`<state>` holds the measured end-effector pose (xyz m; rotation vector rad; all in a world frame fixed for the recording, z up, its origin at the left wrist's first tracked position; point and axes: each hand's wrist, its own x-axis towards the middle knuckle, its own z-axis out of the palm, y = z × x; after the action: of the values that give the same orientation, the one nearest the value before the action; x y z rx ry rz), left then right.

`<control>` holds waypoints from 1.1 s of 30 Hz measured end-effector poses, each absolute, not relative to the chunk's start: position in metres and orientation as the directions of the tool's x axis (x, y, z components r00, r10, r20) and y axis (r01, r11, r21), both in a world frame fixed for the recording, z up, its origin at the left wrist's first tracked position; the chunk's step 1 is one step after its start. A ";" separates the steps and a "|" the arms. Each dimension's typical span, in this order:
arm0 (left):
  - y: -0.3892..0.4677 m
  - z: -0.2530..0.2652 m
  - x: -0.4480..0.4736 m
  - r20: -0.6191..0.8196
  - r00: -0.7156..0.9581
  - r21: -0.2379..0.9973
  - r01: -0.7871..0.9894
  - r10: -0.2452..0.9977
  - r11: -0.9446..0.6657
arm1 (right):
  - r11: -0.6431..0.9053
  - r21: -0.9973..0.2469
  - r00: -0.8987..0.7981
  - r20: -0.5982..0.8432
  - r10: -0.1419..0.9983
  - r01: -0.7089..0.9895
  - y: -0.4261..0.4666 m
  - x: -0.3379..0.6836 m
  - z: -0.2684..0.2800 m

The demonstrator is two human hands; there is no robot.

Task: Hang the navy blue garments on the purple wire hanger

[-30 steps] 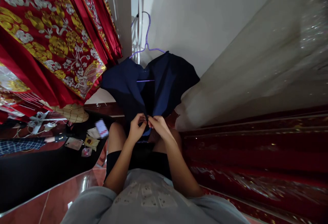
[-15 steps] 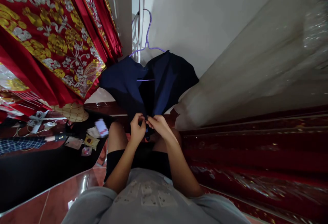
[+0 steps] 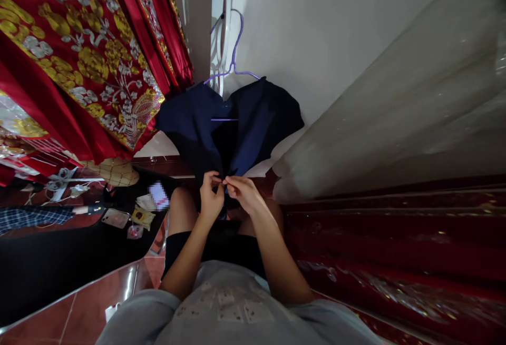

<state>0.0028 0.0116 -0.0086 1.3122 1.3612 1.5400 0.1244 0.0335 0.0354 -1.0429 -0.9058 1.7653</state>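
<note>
A dark navy garment (image 3: 253,124) with an open front hangs from a purple hanger (image 3: 233,66) before my knees. At the lower end of its opening, my left hand (image 3: 211,195) is closed, with thumb and fingers pinching the garment's edge. Close beside it is my right hand (image 3: 245,193), its thumb and fingertips pressed together near the left fingertips. Whatever the right fingertips hold is too small and dark to make out. The lower part of the garment drops between my legs and is mostly hidden by the hands.
Red cloth with gold and silver embroidery (image 3: 98,55) hangs at the left. Below it, a black bench (image 3: 71,260) bears a phone (image 3: 115,218), a yellow packet (image 3: 143,217) and a small pouch (image 3: 135,232). Clear plastic sheeting (image 3: 375,124) and red fabric (image 3: 395,245) fill the right side.
My right hand has drawn slightly up and away from the garment's edge, its fingertips now pinched together. My left hand stays at the edge. The view has shifted slightly.
</note>
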 end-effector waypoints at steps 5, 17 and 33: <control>0.021 -0.012 0.008 0.309 -0.215 0.942 0.203 0.927 -0.267 | -0.124 -0.912 -0.217 -0.040 0.975 -0.391 0.088 0.123 0.107; 0.053 0.001 0.016 0.278 0.083 0.882 0.373 0.957 -0.289 | 0.108 -0.953 -0.123 0.149 0.981 -0.284 0.122 0.132 0.191; 0.139 0.195 -0.051 0.570 0.109 0.797 0.170 0.815 -0.580 | 0.351 -0.935 -0.083 0.347 0.934 0.045 0.134 0.134 0.168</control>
<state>-0.0506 0.1392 0.1950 1.8373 0.9569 1.5060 0.1337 0.1343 0.1680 -0.9459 -1.4536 0.9632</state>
